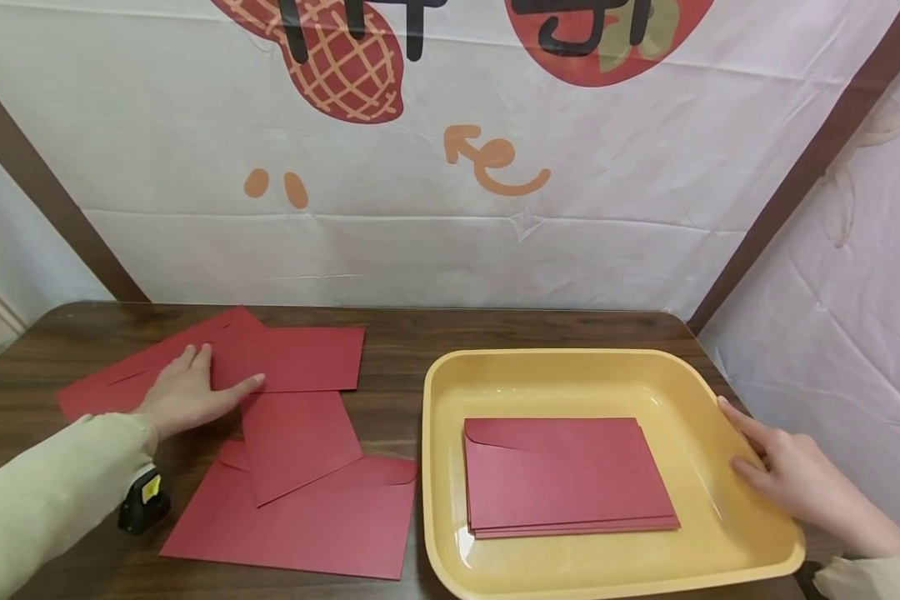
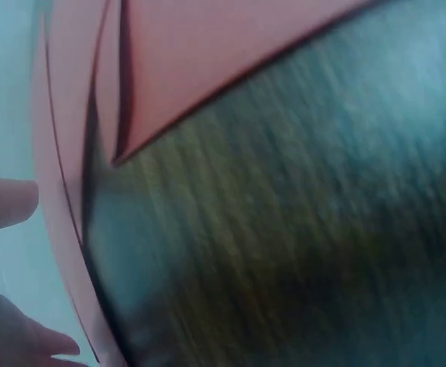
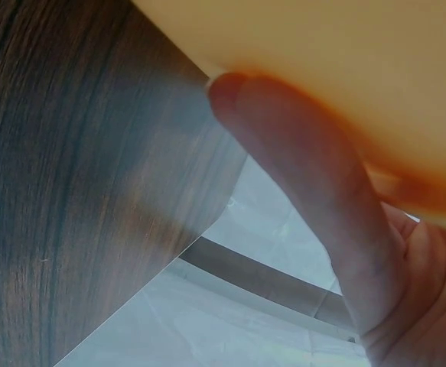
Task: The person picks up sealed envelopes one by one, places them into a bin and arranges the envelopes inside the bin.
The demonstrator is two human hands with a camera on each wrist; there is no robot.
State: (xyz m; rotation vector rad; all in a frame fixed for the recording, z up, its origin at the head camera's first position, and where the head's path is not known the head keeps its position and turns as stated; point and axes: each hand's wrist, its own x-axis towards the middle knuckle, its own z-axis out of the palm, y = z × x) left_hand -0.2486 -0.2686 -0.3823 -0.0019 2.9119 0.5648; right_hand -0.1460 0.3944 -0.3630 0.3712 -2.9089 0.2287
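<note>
My left hand (image 1: 187, 396) lies with thumb and fingers spread over the overlapping red envelopes at the table's left; one envelope (image 1: 307, 358) extends to the right past its thumb. Below that, a tilted envelope (image 1: 300, 446) partly covers a larger front envelope (image 1: 307, 533). In the left wrist view, the thumb and fingers are beside the pink-looking envelope edges (image 2: 62, 168). My right hand (image 1: 791, 475) grips the right rim of a yellow tray (image 1: 555, 367), thumb over the inner side. The right wrist view shows a finger (image 3: 299, 160) along the tray's outside. Inside the tray rests a stack of red envelopes (image 1: 562, 475).
The dark wood-grain table (image 1: 397, 333) ends at a white printed cloth (image 1: 405, 258) hanging behind it. Another pale cloth (image 1: 832, 292) hangs at the right. A black wrist device (image 1: 142, 504) sits by the left sleeve (image 1: 60, 483).
</note>
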